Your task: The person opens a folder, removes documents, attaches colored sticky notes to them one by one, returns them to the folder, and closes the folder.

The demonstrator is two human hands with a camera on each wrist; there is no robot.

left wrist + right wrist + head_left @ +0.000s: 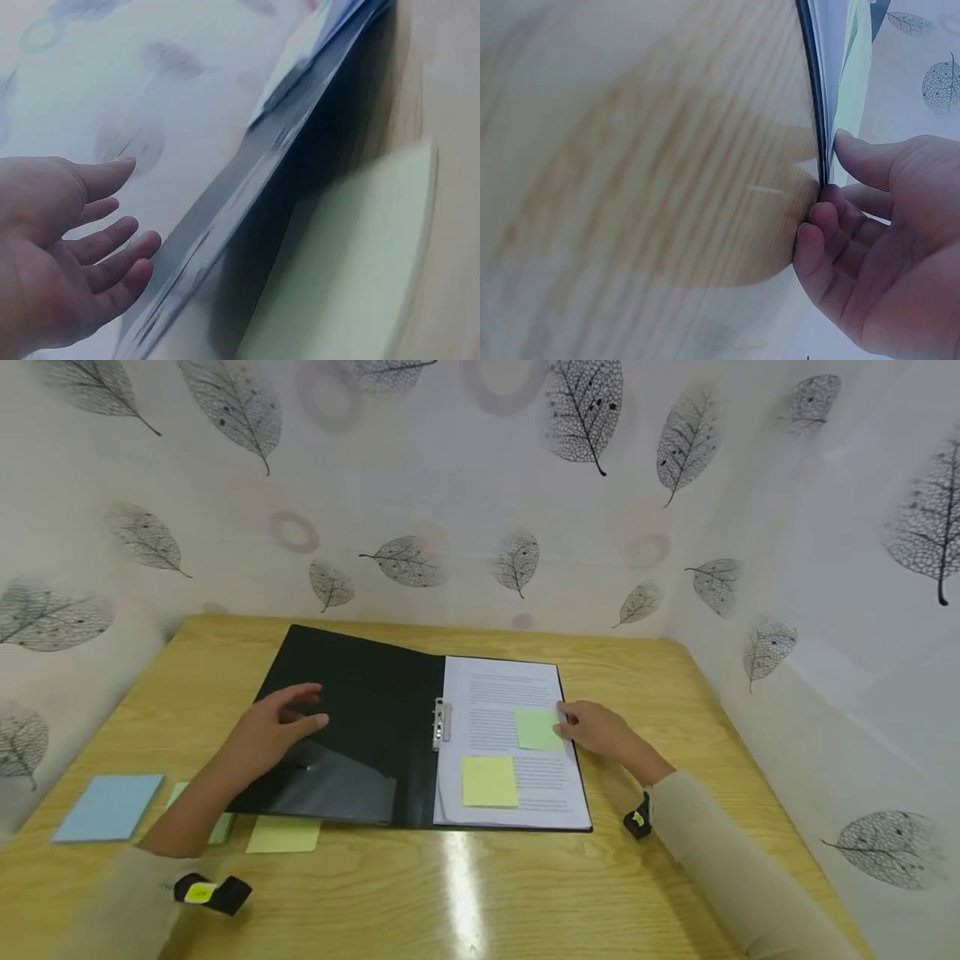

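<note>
A black clip folder (405, 693) lies spread on the wooden table, printed sheets (495, 693) under the metal clip (441, 725) on its right half. Stuck on the top sheet are a green sticky note (534, 730) and a yellow sticky note (489, 782). My right hand (600, 729) pinches the right edge of folder and sheets; in the right wrist view its thumb (866, 157) lies on the paper side, fingertips at the edge below. Over the bare left cover hovers my left hand (266, 727), fingers loosely bent, holding nothing.
Left of the folder is a blue sticky note pad (108, 808). A green pad (221, 829) and a yellow pad (283, 835) sit partly under the left cover's front edge. Leaf-patterned walls (465, 510) enclose the table (375, 902) at back and sides.
</note>
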